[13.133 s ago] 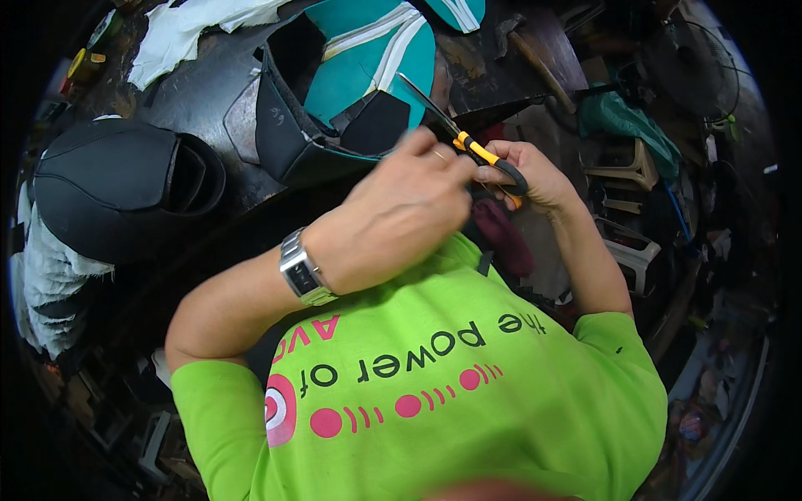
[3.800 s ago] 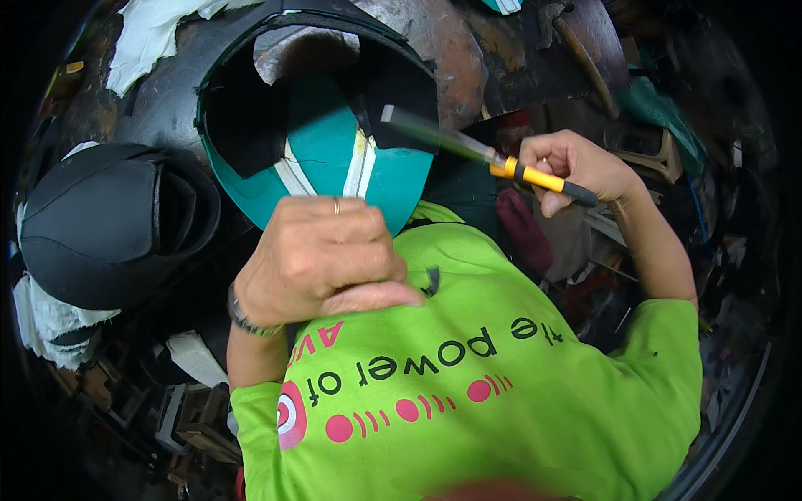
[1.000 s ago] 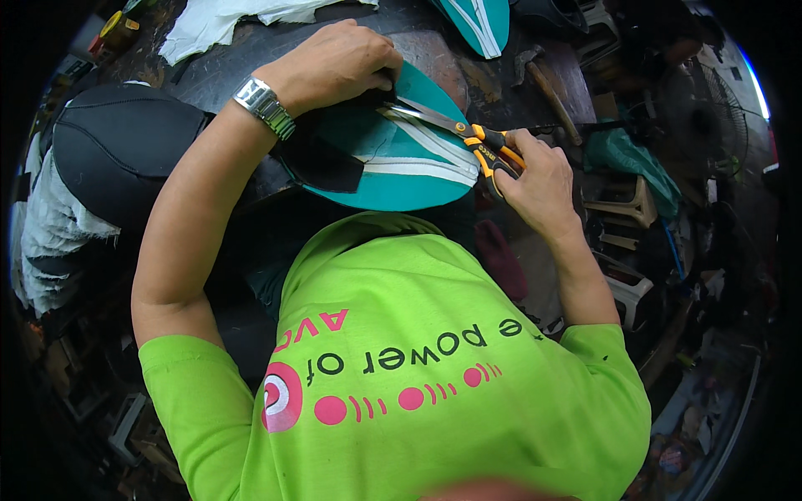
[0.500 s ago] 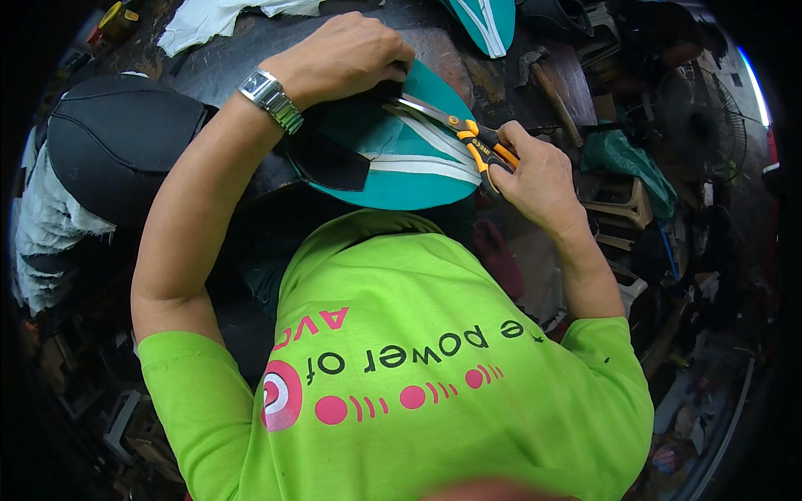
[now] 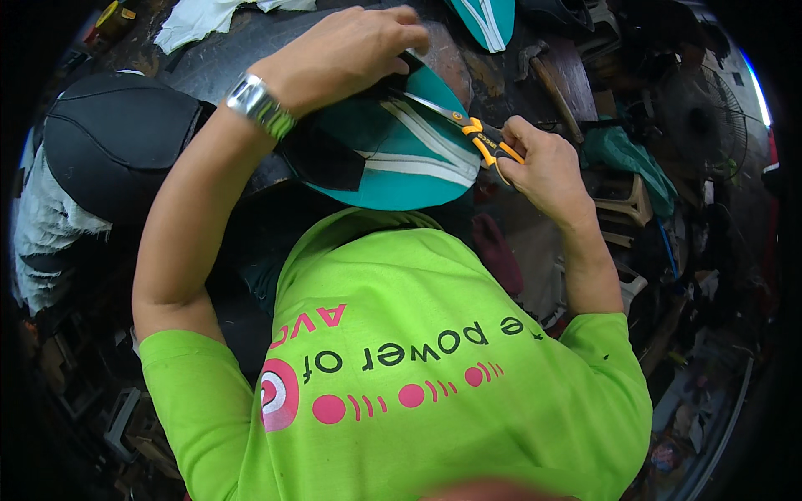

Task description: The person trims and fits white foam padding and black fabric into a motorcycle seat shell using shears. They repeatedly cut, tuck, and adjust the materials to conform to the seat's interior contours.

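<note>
A: Largest first. Black moulded seat-shaped shell (image 5: 113,142) lies at the person's left on the dark cluttered workbench (image 5: 225,58). Untouched at this point.

B: And the working piece?

A: Teal vinyl cover with white stripes and a black panel (image 5: 393,159), lying on the bench in front of the chest, just beside the shell. Left hand (image 5: 347,50), palm down, fingers curled, presses on its far edge. A second teal striped piece (image 5: 489,17) sits apart at the top edge of the view.

B: Right hand?

A: Right hand (image 5: 543,167) closed around the orange-and-black handles of a pair of scissors (image 5: 468,125). Blades point toward the left hand, tip at the cover's upper edge near the black panel. Cannot tell whether the blades are parted.

B: Progress?

A: My reading: trimming along the cover's rim is under way. No offcuts visible, so how much edge is done cannot be told. Cover is not on the shell; fitting looks still ahead.
</note>
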Tool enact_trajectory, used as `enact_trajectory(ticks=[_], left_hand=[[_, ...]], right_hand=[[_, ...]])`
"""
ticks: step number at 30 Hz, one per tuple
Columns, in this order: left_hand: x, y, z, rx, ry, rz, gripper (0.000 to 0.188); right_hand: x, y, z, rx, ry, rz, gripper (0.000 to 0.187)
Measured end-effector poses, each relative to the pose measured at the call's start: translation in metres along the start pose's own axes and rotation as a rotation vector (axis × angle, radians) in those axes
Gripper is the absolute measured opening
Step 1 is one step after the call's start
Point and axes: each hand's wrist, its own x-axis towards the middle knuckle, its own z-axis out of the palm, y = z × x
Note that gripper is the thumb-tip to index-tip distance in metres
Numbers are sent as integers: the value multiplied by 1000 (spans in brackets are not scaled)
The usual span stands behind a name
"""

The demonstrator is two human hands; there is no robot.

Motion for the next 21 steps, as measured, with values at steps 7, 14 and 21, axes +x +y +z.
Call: enact_trajectory(ticks=[7,14,21], left_hand=[[-97,87,-38,-37,-201,-109,45],[-110,47,30,212,215,-35,25],[-111,41,19,18,64,-162,35]], right_hand=[[-23,12,-24,597,-204,239,29],[-30,-17,13,1202,-541,331,29],[-17,-12,38,1325,-610,440,28]])
